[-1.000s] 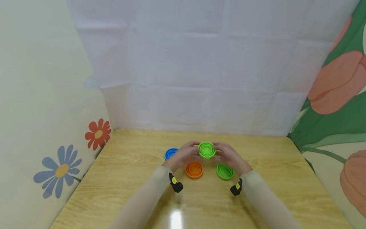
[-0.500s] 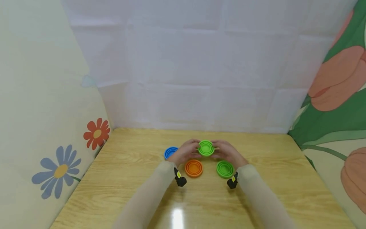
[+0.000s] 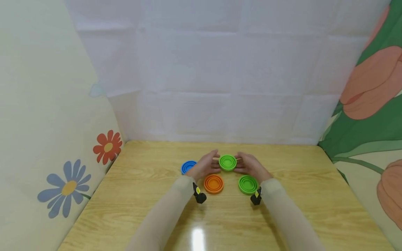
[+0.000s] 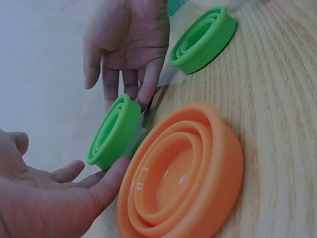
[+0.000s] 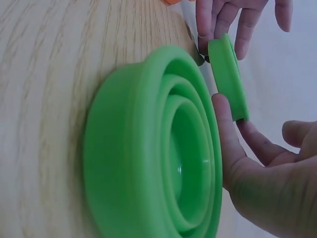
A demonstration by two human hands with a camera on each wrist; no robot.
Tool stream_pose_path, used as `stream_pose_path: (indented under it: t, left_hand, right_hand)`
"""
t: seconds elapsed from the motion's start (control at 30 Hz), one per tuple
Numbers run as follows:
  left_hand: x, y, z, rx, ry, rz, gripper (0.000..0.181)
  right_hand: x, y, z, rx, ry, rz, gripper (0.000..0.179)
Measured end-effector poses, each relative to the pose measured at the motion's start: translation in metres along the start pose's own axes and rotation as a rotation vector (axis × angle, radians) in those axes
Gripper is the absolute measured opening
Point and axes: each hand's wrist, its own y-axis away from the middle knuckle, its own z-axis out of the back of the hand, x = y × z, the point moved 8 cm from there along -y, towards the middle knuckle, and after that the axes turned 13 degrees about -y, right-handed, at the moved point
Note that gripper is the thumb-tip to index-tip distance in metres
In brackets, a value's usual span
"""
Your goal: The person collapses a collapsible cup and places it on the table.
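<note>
A light green collapsible cup (image 3: 227, 162), pressed flat into rings, sits between my two hands. My left hand (image 3: 205, 166) touches its left side with extended fingers, the thumb lifted away. On the opposite side, the fingertips of my right hand (image 3: 252, 167) meet the cup's edge, thumb also apart. In the left wrist view the light green cup (image 4: 119, 131) stands between both sets of fingers. Nearer to me lie an orange collapsible cup (image 3: 214, 183), by the left wrist, and a darker green one (image 3: 248, 184), by the right wrist.
A blue collapsible cup (image 3: 187, 167) lies behind the left hand, partly covered by it. All rest on a wooden table (image 3: 150, 164), with a white cloth backdrop (image 3: 188, 69) behind and flowered panels at both sides.
Both thumbs have come away from the light green cup and the fingers have straightened. The cup appears slightly lower and flatter than a second ago. The other cups stay put.
</note>
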Motion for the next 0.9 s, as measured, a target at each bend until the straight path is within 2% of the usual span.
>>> stream_pose_path:
  t: [0.13, 0.33, 0.5, 0.63, 0.7, 0.77, 0.83, 0.9]
  left_hand:
    - [-0.002, 0.003, 0.003, -0.013, -0.013, 0.013, 0.065]
    - [-0.006, 0.005, 0.006, -0.005, -0.084, 0.001, 0.067]
    - [-0.008, 0.008, 0.012, -0.023, -0.128, -0.012, 0.066]
    - [-0.01, 0.015, 0.017, -0.033, -0.162, -0.045, 0.067]
    - [-0.014, 0.02, 0.021, -0.048, -0.236, -0.08, 0.066]
    - [-0.018, 0.027, 0.027, -0.072, -0.348, -0.123, 0.066]
    - [-0.024, 0.036, 0.034, -0.114, -0.502, -0.182, 0.066]
    - [-0.032, 0.046, 0.041, -0.159, -0.666, -0.268, 0.065]
  right_hand:
    - [0.001, 0.0, 0.001, 0.005, -0.016, -0.007, 0.051]
    - [0.007, 0.005, 0.002, 0.007, -0.007, -0.029, 0.054]
    - [0.011, 0.006, 0.007, -0.005, 0.059, -0.031, 0.054]
    - [0.018, 0.011, 0.012, -0.007, 0.166, 0.01, 0.056]
    - [0.024, 0.014, 0.014, 0.009, 0.234, 0.051, 0.056]
    - [0.03, 0.018, 0.017, 0.033, 0.319, 0.103, 0.056]
    - [0.036, 0.024, 0.02, 0.057, 0.402, 0.16, 0.056]
    - [0.041, 0.031, 0.025, 0.068, 0.491, 0.212, 0.058]
